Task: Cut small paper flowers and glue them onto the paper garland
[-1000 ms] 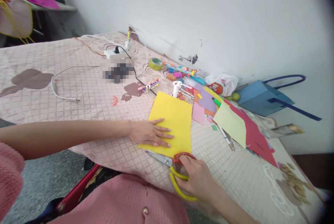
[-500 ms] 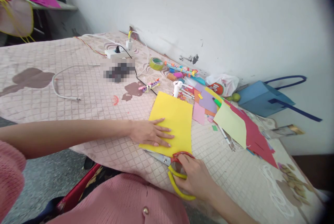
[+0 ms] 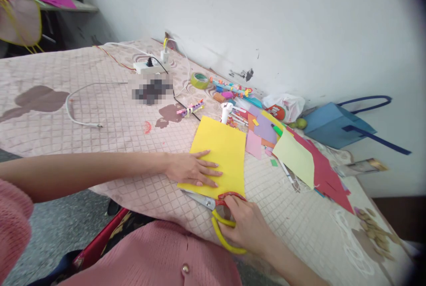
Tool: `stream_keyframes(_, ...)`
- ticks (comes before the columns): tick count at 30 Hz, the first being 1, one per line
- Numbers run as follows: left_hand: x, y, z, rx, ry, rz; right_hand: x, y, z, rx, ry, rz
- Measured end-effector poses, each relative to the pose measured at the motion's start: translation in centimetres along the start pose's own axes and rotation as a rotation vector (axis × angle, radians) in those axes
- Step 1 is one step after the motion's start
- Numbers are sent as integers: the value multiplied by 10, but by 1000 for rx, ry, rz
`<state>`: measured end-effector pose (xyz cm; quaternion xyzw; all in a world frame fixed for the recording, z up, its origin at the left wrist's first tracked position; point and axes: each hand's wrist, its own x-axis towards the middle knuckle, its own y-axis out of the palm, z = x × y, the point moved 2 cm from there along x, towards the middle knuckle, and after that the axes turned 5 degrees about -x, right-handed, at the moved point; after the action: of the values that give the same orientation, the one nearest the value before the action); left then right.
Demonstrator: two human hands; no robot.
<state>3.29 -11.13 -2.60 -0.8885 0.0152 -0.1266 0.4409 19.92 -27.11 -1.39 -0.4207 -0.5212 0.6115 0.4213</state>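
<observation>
A yellow sheet of craft paper (image 3: pixel 221 144) lies flat on the table near its front edge. My left hand (image 3: pixel 189 169) rests on its lower left part, palm down with fingers spread. My right hand (image 3: pixel 246 221) grips a pair of scissors (image 3: pixel 208 202) by the handles, one red and one yellow. Their blades point left along the sheet's lower edge, close to the table's front. Whether the blades touch the paper I cannot tell. Just beyond the sheet's top edge lies a white glue gun (image 3: pixel 226 112), partly hidden by it.
To the right are coloured paper sheets (image 3: pixel 296 159), a green marker (image 3: pixel 277 129) and white string (image 3: pixel 353 244). Green tape (image 3: pixel 199 81), a power strip (image 3: pixel 151 67) and a white cable (image 3: pixel 68 108) lie further back. A blue bag (image 3: pixel 336 124) stands by the wall.
My right hand and the scissors have shifted slightly left. My left hand and the yellow sheet have stayed in place.
</observation>
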Motion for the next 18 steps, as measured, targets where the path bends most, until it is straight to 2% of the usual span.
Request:
stream_keyframes(6, -1, 1, 0, 66, 28, 6, 4, 3, 2, 3, -1, 13)
stream_keyframes(12, 0, 1, -1, 30, -37, 62, 4, 3, 1, -3, -22, 13)
stream_keyframes(18, 0, 2, 0, 42, -3, 32, 8, 2, 5, -4, -23, 19)
